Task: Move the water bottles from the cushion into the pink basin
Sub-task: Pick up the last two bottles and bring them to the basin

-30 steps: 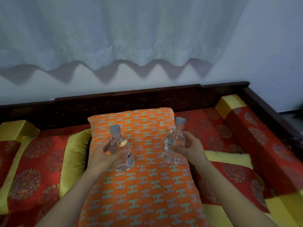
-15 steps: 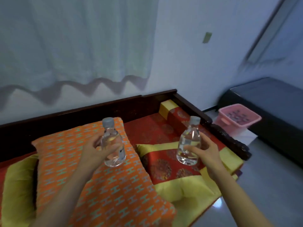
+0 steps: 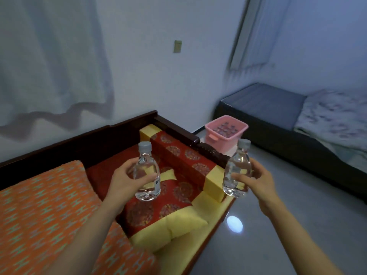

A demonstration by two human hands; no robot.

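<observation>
While held upright in air: left hand (image 3: 127,181) wrapped round left bottle (image 3: 146,173), right hand (image 3: 256,181) round right bottle (image 3: 237,169). Label print too small to read. Pink basin (image 3: 226,130) beyond, on floor (image 3: 278,225); orange cushion (image 3: 45,205) lower left.

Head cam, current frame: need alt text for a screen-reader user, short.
Two bare hands each hold an upright clear water bottle with a grey cap: left hand with the left bottle over a red-and-yellow sofa, right hand with the right bottle over the grey floor. A pink basin sits ahead beyond the sofa's end; an orange patterned cushion lies lower left.
</observation>
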